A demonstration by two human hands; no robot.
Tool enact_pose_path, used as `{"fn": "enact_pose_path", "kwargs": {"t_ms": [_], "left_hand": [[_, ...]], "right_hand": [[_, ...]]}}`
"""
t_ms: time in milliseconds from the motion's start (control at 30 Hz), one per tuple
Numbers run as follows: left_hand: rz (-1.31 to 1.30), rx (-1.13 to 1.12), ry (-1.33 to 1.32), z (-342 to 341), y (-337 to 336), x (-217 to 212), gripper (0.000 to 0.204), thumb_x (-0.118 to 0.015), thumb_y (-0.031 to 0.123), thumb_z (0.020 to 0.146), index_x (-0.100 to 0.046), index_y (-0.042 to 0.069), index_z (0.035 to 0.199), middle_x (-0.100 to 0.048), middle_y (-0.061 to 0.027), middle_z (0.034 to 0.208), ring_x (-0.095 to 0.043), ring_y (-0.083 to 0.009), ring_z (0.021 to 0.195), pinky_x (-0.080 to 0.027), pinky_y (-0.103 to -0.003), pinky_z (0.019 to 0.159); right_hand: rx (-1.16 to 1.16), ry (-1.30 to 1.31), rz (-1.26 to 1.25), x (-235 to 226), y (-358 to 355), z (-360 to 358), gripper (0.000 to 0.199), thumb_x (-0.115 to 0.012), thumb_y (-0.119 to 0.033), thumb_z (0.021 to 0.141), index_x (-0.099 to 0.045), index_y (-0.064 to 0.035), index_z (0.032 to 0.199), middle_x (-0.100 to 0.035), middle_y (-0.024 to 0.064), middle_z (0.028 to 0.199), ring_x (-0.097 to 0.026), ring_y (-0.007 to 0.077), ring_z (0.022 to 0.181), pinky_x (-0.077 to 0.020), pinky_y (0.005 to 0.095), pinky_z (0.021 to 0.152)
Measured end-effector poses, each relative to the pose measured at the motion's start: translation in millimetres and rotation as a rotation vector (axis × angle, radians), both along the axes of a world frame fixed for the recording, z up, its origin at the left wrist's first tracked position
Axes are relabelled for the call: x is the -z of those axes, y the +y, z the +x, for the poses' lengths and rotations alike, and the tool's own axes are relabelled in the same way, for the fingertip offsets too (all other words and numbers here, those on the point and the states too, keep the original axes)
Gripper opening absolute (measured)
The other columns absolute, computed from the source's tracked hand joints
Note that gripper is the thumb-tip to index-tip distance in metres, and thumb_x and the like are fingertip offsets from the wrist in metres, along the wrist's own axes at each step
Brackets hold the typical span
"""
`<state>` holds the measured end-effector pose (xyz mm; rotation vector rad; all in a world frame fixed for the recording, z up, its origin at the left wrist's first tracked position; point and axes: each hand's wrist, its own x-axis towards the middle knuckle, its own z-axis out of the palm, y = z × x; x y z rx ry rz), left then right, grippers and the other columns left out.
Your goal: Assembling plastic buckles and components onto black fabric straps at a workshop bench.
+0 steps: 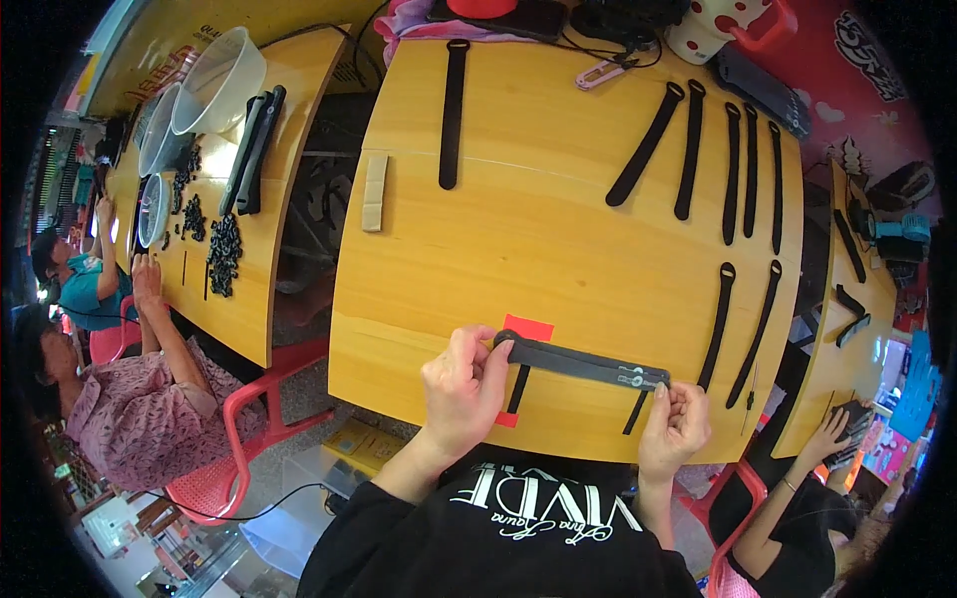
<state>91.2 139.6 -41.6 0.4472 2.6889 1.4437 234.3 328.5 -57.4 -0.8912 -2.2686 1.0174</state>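
Observation:
Just above the table's near edge, my two hands stretch a dark grey hook-and-loop strap (583, 363) between them. It lies nearly level, its right end a little lower, with small white print there; whether it is one layer or several I cannot tell. My left hand (465, 387) pinches the rounded left end between thumb and finger. My right hand (676, 424) pinches the other end. Below the strap, a black strip (518, 391) lies on the table between red tape pieces (529, 327). Another short black strip (635, 413) lies beside my right hand.
Several black straps with eyelets (733, 174) lie along the table's right side; one strap (453, 120) lies far left. A cardboard piece (375, 193) is at left. A spotted mug (710, 28) stands at the back. People sit at side tables, left with plastic tubs (221, 82).

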Motion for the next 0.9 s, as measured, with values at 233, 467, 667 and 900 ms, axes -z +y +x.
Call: {"fn": "enact_pose_path", "kwargs": {"t_ms": [233,467,667,900], "left_hand": [[0.095,-0.079,0.012,1,3,2,0.013,-0.068,-0.003,0.083,-0.059,0.0,0.092,-0.054,-0.0048,0.057,-0.05,-0.0103,0.047,-0.038,-0.024,0.047],[0.178,-0.087,-0.04,3,-10,10,0.008,-0.064,-0.002,0.087,-0.06,-0.002,0.094,-0.056,-0.0066,0.059,-0.051,-0.0098,0.049,-0.039,-0.025,0.047],[0.054,0.105,0.587,12,-11,-1,0.016,-0.063,-0.008,0.082,-0.066,-0.003,0.098,-0.063,-0.0174,0.09,-0.061,-0.0254,0.075,-0.049,-0.031,0.063],[-0.287,0.349,0.587,18,-15,-8,0.017,-0.066,0.003,0.079,-0.068,-0.004,0.095,-0.066,-0.0107,0.106,-0.057,-0.0316,0.095,-0.044,-0.041,0.081]], "right_hand": [[0.02,0.078,0.03,4,1,-2,0.01,-0.066,0.007,0.084,-0.058,0.0023,0.087,-0.056,0.0054,0.076,-0.046,0.0066,0.055,-0.0359,0.0209,0.047],[0.003,0.089,0.019,0,0,-4,0.011,-0.068,0.006,0.082,-0.06,0.0013,0.087,-0.056,0.0065,0.072,-0.051,0.0114,0.055,-0.0411,0.0249,0.05],[0.023,0.135,0.016,2,4,2,0.01,-0.066,0.006,0.082,-0.06,0.0018,0.088,-0.059,0.0097,0.073,-0.055,0.0149,0.056,-0.0428,0.0266,0.051],[-0.045,0.174,0.095,0,6,1,0.008,-0.065,0.007,0.08,-0.061,0.0031,0.086,-0.061,0.0143,0.076,-0.06,0.0246,0.061,-0.0455,0.0307,0.054]]}}
